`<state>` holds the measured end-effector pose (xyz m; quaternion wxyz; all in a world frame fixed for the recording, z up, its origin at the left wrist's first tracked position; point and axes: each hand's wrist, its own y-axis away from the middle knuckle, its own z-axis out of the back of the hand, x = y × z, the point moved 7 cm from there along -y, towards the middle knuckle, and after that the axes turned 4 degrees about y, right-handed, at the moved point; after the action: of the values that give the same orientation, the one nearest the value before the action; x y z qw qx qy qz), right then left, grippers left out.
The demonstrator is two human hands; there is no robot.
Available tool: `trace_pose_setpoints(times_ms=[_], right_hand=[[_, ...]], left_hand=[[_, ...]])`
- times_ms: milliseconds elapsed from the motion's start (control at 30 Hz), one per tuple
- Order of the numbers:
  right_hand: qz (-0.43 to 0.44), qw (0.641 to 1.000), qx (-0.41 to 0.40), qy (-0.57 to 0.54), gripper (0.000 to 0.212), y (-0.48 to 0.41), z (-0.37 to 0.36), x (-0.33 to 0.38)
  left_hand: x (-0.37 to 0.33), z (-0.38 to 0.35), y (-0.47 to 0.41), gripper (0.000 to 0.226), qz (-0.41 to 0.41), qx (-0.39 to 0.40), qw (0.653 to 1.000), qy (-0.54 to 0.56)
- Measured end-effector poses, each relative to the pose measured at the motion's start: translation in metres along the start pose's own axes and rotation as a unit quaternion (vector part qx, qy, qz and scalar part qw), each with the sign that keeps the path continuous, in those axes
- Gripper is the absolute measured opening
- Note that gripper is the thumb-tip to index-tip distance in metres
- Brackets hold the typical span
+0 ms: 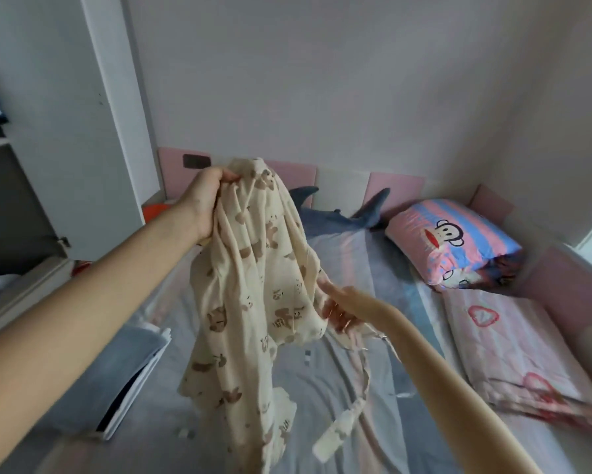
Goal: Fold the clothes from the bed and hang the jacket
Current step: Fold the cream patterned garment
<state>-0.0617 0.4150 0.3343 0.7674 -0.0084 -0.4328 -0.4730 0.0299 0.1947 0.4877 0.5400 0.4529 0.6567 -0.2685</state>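
A cream garment [253, 292] printed with brown bears hangs in the air over the bed [325, 381]. My left hand [203, 200] grips its top edge, raised high. Lower and to the right, my right hand [339, 309] reaches into the cloth's side fold, fingers partly hidden by the fabric, seeming to pinch it. A cream tie strap [339, 429] dangles from the garment down toward the sheet. The garment's lower part trails close to the bed.
A folded grey and white pile [130, 367] lies at the bed's left. A blue shark plush [339, 220] rests by the pink headboard [393, 186]. A cartoon monkey pillow [455, 241] and pink quilt [520, 350] fill the right side. An open wardrobe [31, 165] stands left.
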Motion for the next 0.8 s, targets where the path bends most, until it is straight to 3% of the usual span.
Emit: trace_pose_setpoints(times_ms=[33,67,100,167,267,400,467,567,634,700,800], right_hand=[[-0.014,0.993,0.118,0.024,0.066,0.000,-0.034,-0.011],[-0.032,0.985,0.168,0.022,0.063,-0.006,-0.056,-0.023],[-0.052,0.987,0.152,-0.001,0.057,-0.019,-0.068,-0.037],[-0.051,0.984,0.080,-0.147,0.049,-0.035,-0.084,-0.051],[-0.035,0.913,0.040,-0.404,0.071,-0.052,-0.093,-0.069],[0.023,0.854,0.077,-0.514,0.091,-0.057,-0.085,-0.065],[0.048,0.837,0.091,-0.537,0.072,-0.055,-0.075,-0.063],[0.038,0.896,0.021,-0.442,0.044,-0.059,-0.036,-0.052],[0.064,0.924,-0.091,-0.366,0.039,-0.056,0.020,-0.028],[0.129,0.905,-0.195,-0.355,0.040,-0.034,0.086,0.005],[0.235,0.817,-0.279,-0.446,0.045,0.008,0.169,0.027]], left_hand=[[0.003,-0.004,0.001,0.041,-0.005,0.010,1.000,0.009],[0.002,-0.010,0.001,0.050,-0.012,0.026,1.000,0.011],[0.002,-0.017,0.002,0.055,-0.017,0.044,0.999,0.011],[-0.001,-0.027,0.005,0.048,-0.025,0.065,0.997,0.019],[-0.013,-0.025,0.008,0.034,-0.044,0.070,0.995,0.062],[-0.029,-0.007,0.004,0.031,-0.095,0.077,0.988,0.093],[-0.034,0.005,0.001,0.032,-0.116,0.085,0.988,0.053],[-0.027,0.023,-0.010,0.050,-0.109,0.051,0.984,-0.128],[-0.020,0.032,-0.018,0.035,-0.128,-0.015,0.967,-0.217],[-0.016,0.042,-0.022,0.023,-0.160,-0.070,0.957,-0.233],[-0.017,0.073,-0.033,0.033,-0.189,-0.132,0.949,-0.214]])
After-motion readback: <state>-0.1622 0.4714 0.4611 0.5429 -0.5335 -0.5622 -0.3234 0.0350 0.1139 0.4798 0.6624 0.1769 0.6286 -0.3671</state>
